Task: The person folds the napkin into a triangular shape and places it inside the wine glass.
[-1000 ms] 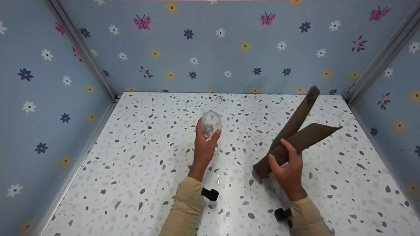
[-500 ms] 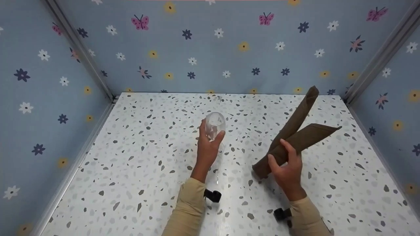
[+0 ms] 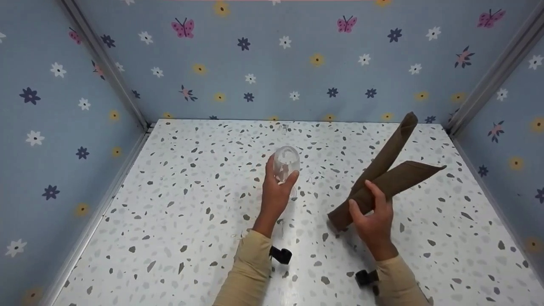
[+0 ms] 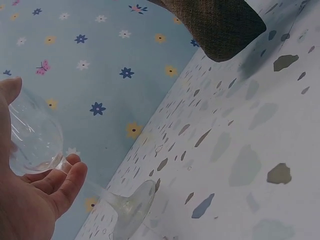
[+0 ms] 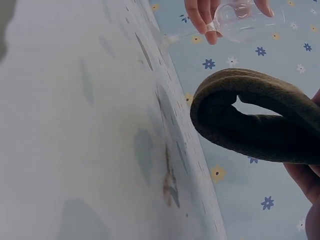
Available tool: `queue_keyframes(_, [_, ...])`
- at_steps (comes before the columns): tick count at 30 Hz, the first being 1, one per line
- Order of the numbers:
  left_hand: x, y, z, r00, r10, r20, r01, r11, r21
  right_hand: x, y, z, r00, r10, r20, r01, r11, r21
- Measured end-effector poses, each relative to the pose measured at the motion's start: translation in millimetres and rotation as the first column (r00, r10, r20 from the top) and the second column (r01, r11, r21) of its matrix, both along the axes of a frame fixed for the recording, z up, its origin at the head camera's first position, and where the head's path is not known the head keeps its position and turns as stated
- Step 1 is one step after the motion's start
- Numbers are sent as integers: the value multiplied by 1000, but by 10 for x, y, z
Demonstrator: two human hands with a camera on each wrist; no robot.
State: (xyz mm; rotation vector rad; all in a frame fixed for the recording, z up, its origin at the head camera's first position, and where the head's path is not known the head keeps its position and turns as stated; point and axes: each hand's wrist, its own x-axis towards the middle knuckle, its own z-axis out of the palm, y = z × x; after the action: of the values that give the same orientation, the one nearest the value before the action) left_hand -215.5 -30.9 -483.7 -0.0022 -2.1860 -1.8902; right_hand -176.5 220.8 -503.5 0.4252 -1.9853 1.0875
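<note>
A clear stemmed wine glass (image 3: 287, 158) is in my left hand (image 3: 277, 196), near the middle of the table. The fingers and thumb curl round its bowl and upper stem. In the left wrist view the glass's foot (image 4: 136, 209) is tilted close to the tabletop; whether it touches I cannot tell. To the right, my right hand (image 3: 375, 222) grips a brown woven cloth (image 3: 393, 182), rolled so that two tube-like arms spread away from the hand. One end of the cloth (image 5: 235, 82) shows as a hollow loop in the right wrist view.
The white speckled table (image 3: 178, 182) lies under both hands. Blue walls (image 3: 272, 59) with flowers and butterflies stand at the back and both sides. Black wrist mounts (image 3: 280, 255) stick out from the sleeves.
My left hand has moved a little to the right with the wine glass, closer to the cloth. The right hand and cloth have stayed almost in place.
</note>
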Motion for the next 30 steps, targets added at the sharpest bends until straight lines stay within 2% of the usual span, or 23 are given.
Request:
queue_keyframes(7, [18,77,2,1000,-12,4,12,1000,-18,-16,-24,-5,999,-11,-54,9,1000,-29])
queue_keyframes(22, [17,174,-33,998,-58,0,58,998,-29,11,21,9,999,-22,-33,21,999,-28])
queue_keyframes(30, [17,223,-42,997,-72,33,73,997,-27,137,-116,285,998,-18,-56,16,999,-31])
